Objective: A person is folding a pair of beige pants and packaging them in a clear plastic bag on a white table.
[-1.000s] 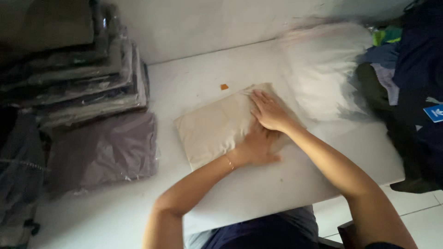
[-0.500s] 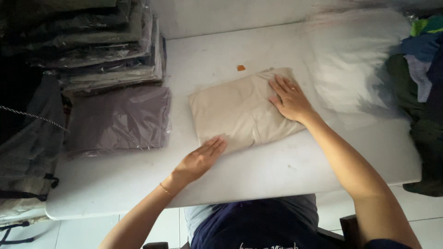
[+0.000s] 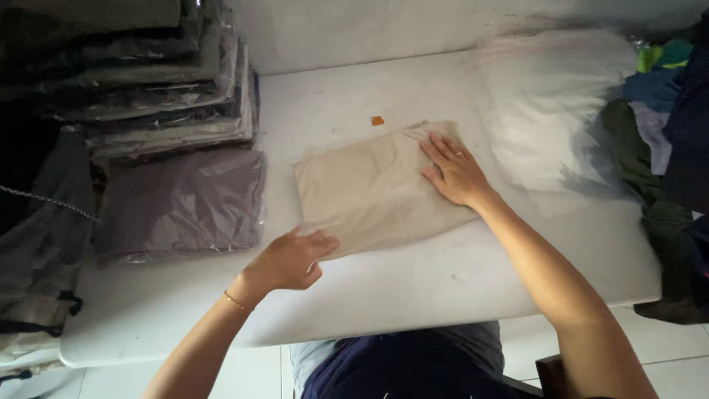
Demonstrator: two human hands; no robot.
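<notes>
Right, person stands at the near edge of the white counter, dark top at bottom centre of frame. Left hand, thin bracelet on the wrist, sits lower centre with fingers loosely curled, fingertips at the near-left corner of the folded beige garment; cannot tell if it pinches the cloth or only touches it. Right hand lies flat, fingers spread, pressing the garment's right end, gripping nothing. Garment lies mid-frame on the counter, slightly skewed. Left of it, a bagged dark purple-grey garment lies flat, near but apart. Small orange scrap just beyond the beige garment's far edge. Right of centre, clear plastic bags lie spread on the counter. Upper left: stack of bagged dark garments. Far right: heap of mixed coloured clothes.
</notes>
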